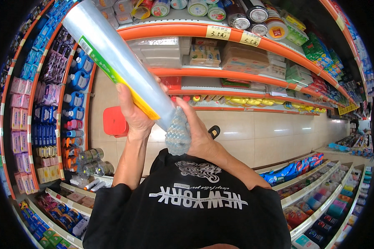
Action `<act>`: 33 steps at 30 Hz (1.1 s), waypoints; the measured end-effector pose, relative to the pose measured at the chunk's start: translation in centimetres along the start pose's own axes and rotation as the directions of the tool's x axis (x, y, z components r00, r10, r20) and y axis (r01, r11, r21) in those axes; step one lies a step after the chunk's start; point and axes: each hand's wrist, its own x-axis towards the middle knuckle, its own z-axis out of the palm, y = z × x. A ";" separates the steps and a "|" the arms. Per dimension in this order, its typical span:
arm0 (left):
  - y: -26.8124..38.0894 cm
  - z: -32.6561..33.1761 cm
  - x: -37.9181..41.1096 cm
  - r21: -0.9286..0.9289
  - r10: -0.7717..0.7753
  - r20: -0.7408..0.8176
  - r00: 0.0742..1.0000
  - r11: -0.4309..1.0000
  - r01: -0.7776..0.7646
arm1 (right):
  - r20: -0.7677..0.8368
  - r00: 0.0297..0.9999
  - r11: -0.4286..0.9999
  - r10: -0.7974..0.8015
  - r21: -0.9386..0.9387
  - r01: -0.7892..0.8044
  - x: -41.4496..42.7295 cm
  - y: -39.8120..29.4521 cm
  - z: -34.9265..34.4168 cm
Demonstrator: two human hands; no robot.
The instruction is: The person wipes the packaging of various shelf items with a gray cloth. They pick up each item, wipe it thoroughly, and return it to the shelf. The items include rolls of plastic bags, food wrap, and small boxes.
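A long roll of clear plastic film or bags (124, 62), with a green and yellow label, slants across the upper left in front of the shelves. My left hand (135, 110) grips its lower half, the thumb on the label side and fingertips showing at the far edge. My right hand (199, 133) holds a grey-blue knitted or woven cloth (177, 133) against the near end of the roll. The cloth hides that end. The palm side of my right hand and most of its fingers are out of sight.
Orange-edged shelves (174, 73) with jars, bottles and packs stand ahead. A red plastic stool (114, 121) is on the tiled floor (237, 127) at left. Blue detergent bottles (82, 77) line the left shelving. Low racks (314, 199) flank me at the rear.
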 end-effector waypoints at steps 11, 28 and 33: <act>-0.7 0.0 0.2 -0.466 -0.281 -0.015 0.960 0.851 0.242 | -0.054 0.883 0.863 -0.465 -0.248 0.440 1.1 0.3 -0.1; -0.4 -1.7 0.5 -0.156 -0.055 0.002 0.998 0.986 0.055 | 0.026 0.977 0.948 0.213 0.237 -0.213 -0.6 2.2 0.8; -0.6 -2.2 0.3 -0.045 0.017 0.033 0.999 0.999 -0.015 | 0.412 0.793 0.361 0.450 0.728 -0.583 0.9 1.0 0.3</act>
